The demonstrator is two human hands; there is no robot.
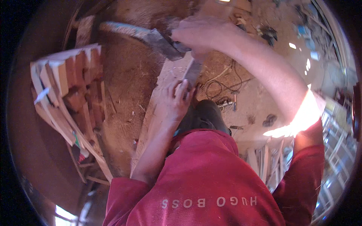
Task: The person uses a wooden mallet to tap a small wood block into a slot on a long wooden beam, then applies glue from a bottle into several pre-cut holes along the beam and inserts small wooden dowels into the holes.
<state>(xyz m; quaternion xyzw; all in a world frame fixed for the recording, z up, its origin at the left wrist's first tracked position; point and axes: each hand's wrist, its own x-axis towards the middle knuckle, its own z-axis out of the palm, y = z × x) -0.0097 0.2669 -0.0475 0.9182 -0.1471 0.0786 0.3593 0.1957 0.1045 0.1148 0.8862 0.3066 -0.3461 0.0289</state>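
Observation:
My left hand rests at a long light wooden plank. Its fingers are bent round the lower end of a narrow grey-brown piece, probably wood, which stands along the plank's right side. Above the plank's far end, my right hand is closed on a tool with a broad dark metal head and a worn blue-and-wood bar pointing left. Motion blurs this hand and tool, so the exact kind is unclear. The tool's lower edge appears close to the plank's far end.
On the left stands a stack of cut wooden pieces, with a small red-tipped bottle beside it. A dark cord and a hammer lie on the dusty floor to the right. More boards lean at the lower right.

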